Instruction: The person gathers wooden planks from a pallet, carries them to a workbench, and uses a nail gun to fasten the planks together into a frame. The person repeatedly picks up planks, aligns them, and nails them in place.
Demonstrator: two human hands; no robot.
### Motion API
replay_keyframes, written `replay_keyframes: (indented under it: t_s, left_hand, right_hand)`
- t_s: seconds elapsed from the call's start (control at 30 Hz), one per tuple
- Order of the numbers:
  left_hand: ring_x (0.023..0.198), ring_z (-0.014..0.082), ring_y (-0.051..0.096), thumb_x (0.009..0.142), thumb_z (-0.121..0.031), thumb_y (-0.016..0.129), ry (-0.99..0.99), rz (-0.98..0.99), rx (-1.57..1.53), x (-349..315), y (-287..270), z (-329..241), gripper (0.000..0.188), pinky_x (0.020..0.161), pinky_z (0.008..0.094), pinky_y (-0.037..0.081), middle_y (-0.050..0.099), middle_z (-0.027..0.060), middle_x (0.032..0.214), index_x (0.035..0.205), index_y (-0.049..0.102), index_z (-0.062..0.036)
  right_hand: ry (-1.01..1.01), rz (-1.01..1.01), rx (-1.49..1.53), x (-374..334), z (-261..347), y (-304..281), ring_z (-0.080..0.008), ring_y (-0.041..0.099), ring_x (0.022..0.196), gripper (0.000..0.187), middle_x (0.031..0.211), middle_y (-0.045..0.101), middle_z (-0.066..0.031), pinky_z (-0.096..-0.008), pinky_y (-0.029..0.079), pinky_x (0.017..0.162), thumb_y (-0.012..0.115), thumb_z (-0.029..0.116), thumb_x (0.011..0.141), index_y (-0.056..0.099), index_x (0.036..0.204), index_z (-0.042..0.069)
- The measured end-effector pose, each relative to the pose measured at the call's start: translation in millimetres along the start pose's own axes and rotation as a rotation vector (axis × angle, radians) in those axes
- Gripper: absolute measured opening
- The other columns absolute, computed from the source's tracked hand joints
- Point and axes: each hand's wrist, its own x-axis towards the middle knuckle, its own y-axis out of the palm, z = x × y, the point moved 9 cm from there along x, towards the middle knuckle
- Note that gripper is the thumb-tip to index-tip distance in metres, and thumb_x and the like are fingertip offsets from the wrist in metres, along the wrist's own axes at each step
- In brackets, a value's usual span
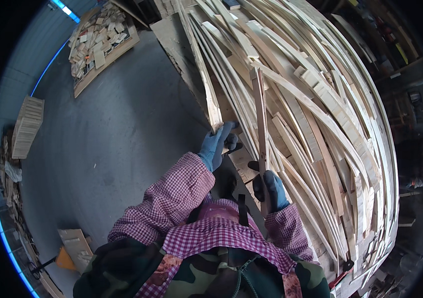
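My left hand (215, 149), in a blue-grey work glove, is closed at the near end of a long pale wooden strip (213, 107). That strip runs away from me along the left edge of the wood pile. Lower and to the right, my gloved right hand (275, 191) is wrapped round a narrow brownish wooden strip (261, 119), which points away from me over the pile. Dark fingertips show on the left side of this strip. Beneath and beside both hands lies a broad heap of loose wooden strips (315, 107), many crossing one another.
A board stacked with short wood offcuts (99, 37) rests at the far left on the grey floor (107, 129). A slatted wooden stack (28, 124) stands by the left wall. Wooden boards (76, 243) lie at the lower left. Dark shelving (390, 35) lines the right.
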Motion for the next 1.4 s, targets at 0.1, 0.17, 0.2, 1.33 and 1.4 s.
replay_keyframes:
  t_s: [0.1, 0.17, 0.2, 1.33, 1.4]
  left_hand:
    - [0.059, 0.0078, 0.047, 0.091, -0.035, 0.055, 0.035, -0.105, 0.025, -64, -41, -10, 0.039, 0.063, 0.0223, 0.045, 0.050, -0.0009, 0.068, 0.112, 0.056, -0.0027]
    - [0.072, 0.0091, 0.055, 0.091, -0.040, 0.053, 0.034, -0.073, -0.081, -96, -55, -18, 0.044, 0.070, 0.0227, 0.047, 0.054, 0.0015, 0.082, 0.116, 0.053, -0.0033]
    - [0.077, 0.0109, 0.056, 0.091, -0.041, 0.052, 0.083, -0.147, -0.127, -117, -78, -28, 0.046, 0.074, 0.0242, 0.047, 0.055, 0.0029, 0.086, 0.117, 0.052, -0.0032]
    - [0.070, 0.0206, 0.060, 0.085, -0.040, 0.060, 0.942, -1.343, -0.589, -588, -741, -291, 0.045, 0.070, 0.0356, 0.054, 0.057, 0.0077, 0.081, 0.106, 0.055, -0.0013]
    - [0.070, 0.0198, 0.060, 0.085, -0.041, 0.060, 0.954, -1.364, -0.567, -600, -769, -324, 0.046, 0.070, 0.0349, 0.054, 0.057, 0.0075, 0.081, 0.108, 0.055, -0.0011]
  right_hand:
    - [0.068, 0.205, -0.086, 3, -19, 54, -0.0102, 0.045, 0.052, 0.046, 0.068, 0.052, -0.0031, -0.0223, 0.034, 0.047, 0.049, 0.052, 0.087, 0.050, 0.086, 0.006]
    - [0.118, 0.214, -0.067, 0, -23, 87, -0.0103, 0.045, 0.052, 0.045, 0.068, 0.052, -0.0032, -0.0219, 0.034, 0.047, 0.049, 0.052, 0.087, 0.051, 0.087, 0.006]
    - [0.162, 0.251, -0.064, 4, -33, 111, -0.0103, 0.045, 0.052, 0.045, 0.068, 0.052, -0.0033, -0.0217, 0.034, 0.047, 0.049, 0.051, 0.087, 0.051, 0.087, 0.007]
    - [0.465, 1.212, -0.680, 24, -319, 796, -0.0072, 0.051, 0.056, 0.045, 0.079, 0.062, -0.0052, -0.0202, 0.041, 0.050, 0.058, 0.019, 0.087, 0.046, 0.125, -0.001]
    - [0.489, 1.274, -0.687, 40, -328, 836, -0.0073, 0.051, 0.055, 0.044, 0.078, 0.062, -0.0051, -0.0203, 0.041, 0.049, 0.057, 0.019, 0.088, 0.046, 0.125, -0.001]
